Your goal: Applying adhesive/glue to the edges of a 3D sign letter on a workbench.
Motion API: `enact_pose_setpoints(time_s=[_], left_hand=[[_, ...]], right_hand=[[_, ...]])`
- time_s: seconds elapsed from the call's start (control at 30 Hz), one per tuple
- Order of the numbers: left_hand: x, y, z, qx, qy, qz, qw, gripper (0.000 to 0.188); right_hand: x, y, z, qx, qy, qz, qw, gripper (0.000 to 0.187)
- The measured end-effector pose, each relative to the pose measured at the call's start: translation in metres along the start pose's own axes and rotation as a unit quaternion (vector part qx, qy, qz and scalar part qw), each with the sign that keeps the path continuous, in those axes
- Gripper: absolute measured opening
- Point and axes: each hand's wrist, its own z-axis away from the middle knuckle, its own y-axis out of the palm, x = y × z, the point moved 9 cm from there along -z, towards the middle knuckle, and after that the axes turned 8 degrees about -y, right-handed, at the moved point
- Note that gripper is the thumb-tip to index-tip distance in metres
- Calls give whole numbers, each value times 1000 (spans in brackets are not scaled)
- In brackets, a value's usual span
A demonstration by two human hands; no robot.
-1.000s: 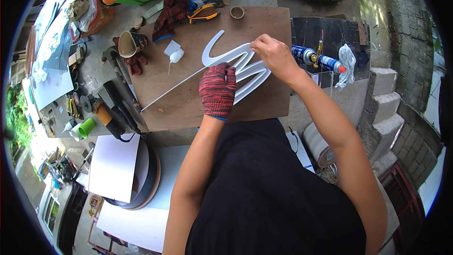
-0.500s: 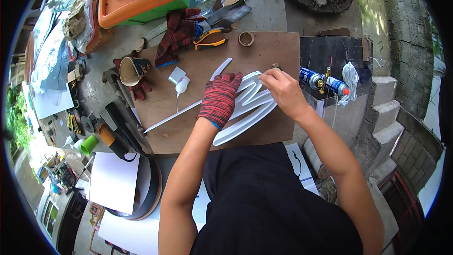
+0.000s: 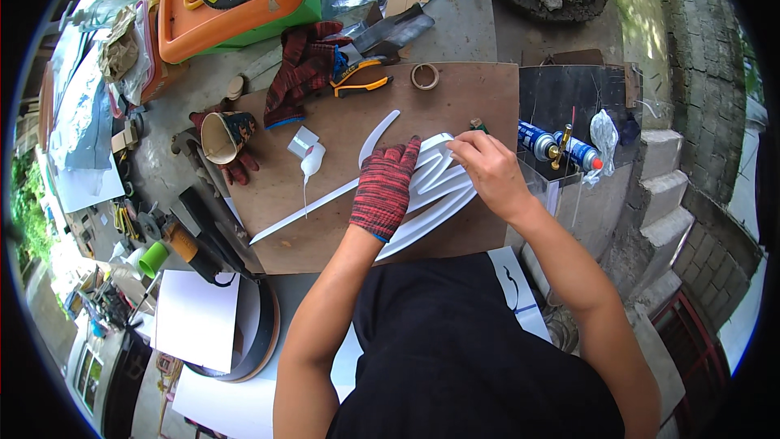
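A white plastic-looking piece (image 3: 431, 231) with curved, raised-edge channels lies on the brown board (image 3: 329, 248). My left hand (image 3: 383, 191), in a red and black knit glove, grips its left side with the fingers close together; the thumb is hidden. My bare right hand (image 3: 492, 171) pinches the piece's upper right end between thumb and fingers. A long straight white strip (image 3: 305, 210) runs out left from beneath the gloved hand. Just beyond that hand is a short curved white strip (image 3: 377, 135). Left of it lies a small white bottle (image 3: 312, 162) with a thin nozzle.
Behind are a tape roll (image 3: 425, 76), orange-handled pliers (image 3: 359, 81), a spare glove (image 3: 296, 77) and an orange-lidded box (image 3: 183, 16). A paper cup (image 3: 221, 138) and a hammer (image 3: 195, 149) stand left. Blue gas canisters (image 3: 539, 141) lie right, near concrete steps (image 3: 656, 189).
The whole view has shifted a little. My gloved hand and the white piece have moved slightly toward me and to the right; my right hand keeps its pinch at the piece's end.
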Motion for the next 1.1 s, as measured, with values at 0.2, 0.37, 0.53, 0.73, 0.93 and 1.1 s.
enact_pose_setpoints(time_s=[0.2,0.37,0.53,0.73,0.93,1.1], left_hand=[[-9,-17,8,-69,23,39,997,52],[-11,-24,13,-109,8,56,992,51],[-12,-24,16,-113,-1,70,991,52],[-12,-23,14,-91,1,77,993,51],[-10,-21,12,-86,-3,69,994,50],[-9,-22,8,-78,-16,49,996,48]], right_hand=[[-2,1,1,-3,0,-4,1000,12],[-1,0,1,-3,-4,-4,1000,13],[-1,1,3,-1,-9,3,1000,14],[-1,1,4,5,-8,7,1000,16],[-2,3,1,10,4,3,1000,16],[-4,2,0,-7,7,-20,1000,15]])
